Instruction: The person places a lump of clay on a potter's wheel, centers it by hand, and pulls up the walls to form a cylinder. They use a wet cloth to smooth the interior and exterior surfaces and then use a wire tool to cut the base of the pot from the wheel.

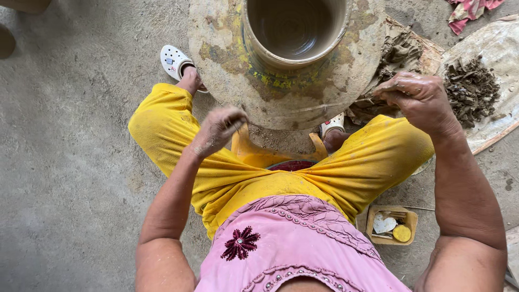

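Bare grey concrete floor [70, 162], potter's wheel [324, 92] carrying a clay pot [294, 30], clay scraps [470, 89] on a board [494, 132] — small yellow tray [392, 224], red cloth [470, 11]

Soft, even daylight fills the scene, bright without glare. Shadows are faint and diffuse, darkest under the wheel [286, 103] and between the knees. The pot [294, 27] and both hands look slightly motion-blurred (the floor [70, 162] stays crisp). Edges bend a little from the wide lens.

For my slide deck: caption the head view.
Clay-covered left hand and right hand held beside a wet clay pot on a wheel.
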